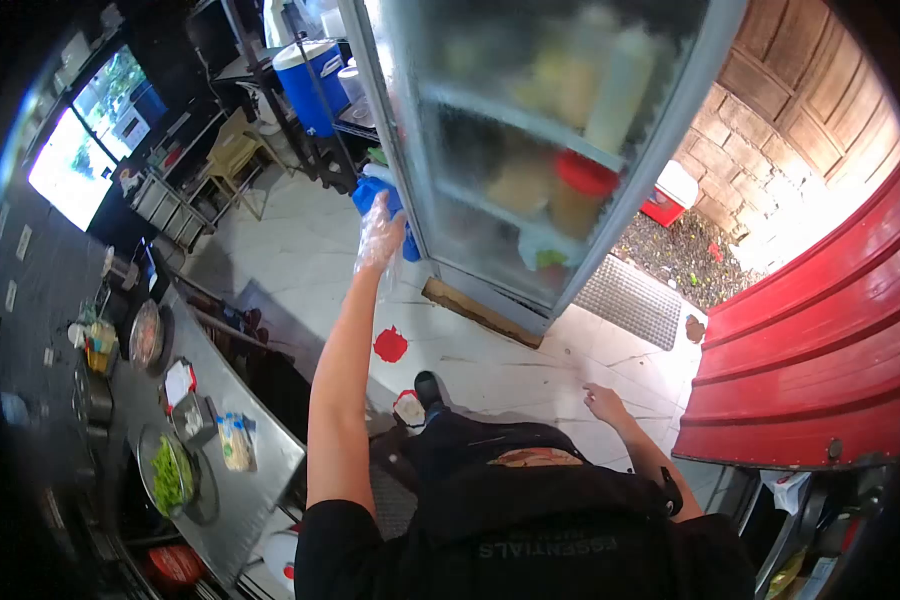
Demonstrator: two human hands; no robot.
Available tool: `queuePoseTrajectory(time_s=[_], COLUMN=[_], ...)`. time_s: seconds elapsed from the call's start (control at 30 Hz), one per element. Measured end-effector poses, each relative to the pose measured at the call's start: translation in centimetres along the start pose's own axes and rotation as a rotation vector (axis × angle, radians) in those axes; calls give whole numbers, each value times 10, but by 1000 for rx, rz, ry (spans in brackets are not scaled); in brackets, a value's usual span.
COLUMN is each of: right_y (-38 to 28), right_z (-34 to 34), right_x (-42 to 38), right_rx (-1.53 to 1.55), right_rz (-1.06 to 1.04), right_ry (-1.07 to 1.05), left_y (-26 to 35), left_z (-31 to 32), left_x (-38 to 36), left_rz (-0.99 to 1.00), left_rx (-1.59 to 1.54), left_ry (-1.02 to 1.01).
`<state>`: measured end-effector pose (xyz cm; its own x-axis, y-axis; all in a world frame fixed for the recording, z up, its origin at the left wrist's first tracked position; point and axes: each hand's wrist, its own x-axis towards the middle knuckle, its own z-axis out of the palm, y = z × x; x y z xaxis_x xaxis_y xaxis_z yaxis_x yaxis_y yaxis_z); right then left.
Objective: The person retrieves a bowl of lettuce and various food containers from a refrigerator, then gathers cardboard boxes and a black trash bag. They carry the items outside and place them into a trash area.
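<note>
My left hand [378, 235], in a thin clear plastic glove, reaches up with the arm stretched out and is closed on the edge of the fridge door [530, 150], right beside a blue handle [375, 195] at that edge. The door is frosted glass in a grey frame, and behind it I make out blurred bottles and a red lid [585, 172] on the shelves. My right hand [604, 402] is bare and hangs low by my side, fingers loosely spread, holding nothing, well apart from the left. Below me is a white tiled floor [300, 250] with a red lid or patch [390, 344] lying on it near my shoe [429, 386]. To my left runs a steel counter [255, 475] with a bowl of greens [168, 472] and small packets on it. A blue cooler [315, 85] stands on a rack behind the fridge, and a red metal panel [820, 340] is on my right.
</note>
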<state>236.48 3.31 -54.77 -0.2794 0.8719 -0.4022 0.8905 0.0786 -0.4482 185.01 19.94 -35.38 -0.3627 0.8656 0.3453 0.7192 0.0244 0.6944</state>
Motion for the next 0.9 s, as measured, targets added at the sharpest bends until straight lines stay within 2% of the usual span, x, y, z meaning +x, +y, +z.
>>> queuePoseTrajectory(time_s=[0.1, 0.13, 0.17, 0.23, 0.27, 0.3, 0.33, 0.37, 0.43, 0.47, 0.5, 0.57, 0.63, 0.7, 0.73, 0.77, 0.8, 0.83, 0.87, 0.9], right_y=[-41, -54, -61, -58, -64, -69, -75, -78, -77, -76, -77, -87, -86, -82, -78, -60, -66, -74, -75, -75], right_z=[6, 12, 16, 40, 43, 44, 50, 57, 64, 65, 69, 70, 70, 63, 59, 66, 56, 42, 40, 40], right_x=[39, 51, 68, 62, 56, 53, 48, 42, 33, 28, 23, 18, 18, 26, 33, 44, 50, 57, 59, 55], right_rx=[83, 107, 108, 84, 86, 147, 211, 215, 267, 261, 368, 521, 474, 415, 417, 352, 187, 8, 202, 242], right_rz=[-8, -4, 13, 65, 90, 169, 243, 260, 462, 470, 596, 787, 834, 815, 784, 687, 587, 500, 504, 439], right_ry=[33, 66, 85, 116, 116, 75, 28, 25, -130, -126, -127, -155, -233, -288, -260, -175, -115, -46, 131, 237], left_y=[18, -7, -44, -113, -90, -72, 9, -6, -38, -45, -51, -23, -29, -37, -53, -68, -85, -87, -89, -85], left_z=[0, 21, 62, 145, 139, 122, 50, 61, 96, 107, 117, 78, 79, 79, 80, 83, 92, 90, 89, 84], left_x=[70, 111, 164, 211, 207, 204, 179, 191, 216, 223, 230, 210, 211, 215, 215, 215, 218, 214, 210, 203], left_rz=[65, 74, -125, -352, 169, -57, -328, -331, -197, -155, -110, 100, 33, 71, 159, 248, 67, 126, 187, 230], left_rx=[-188, -194, -312, -434, -67, -285, -448, -450, -424, -382, -340, -224, -309, -292, -322, -349, -519, -602, -684, -640], left_ry=[-98, -123, -230, -371, 4, -228, -412, -429, -488, -541, -591, -387, -462, -515, -479, -441, -591, -562, -535, -567])
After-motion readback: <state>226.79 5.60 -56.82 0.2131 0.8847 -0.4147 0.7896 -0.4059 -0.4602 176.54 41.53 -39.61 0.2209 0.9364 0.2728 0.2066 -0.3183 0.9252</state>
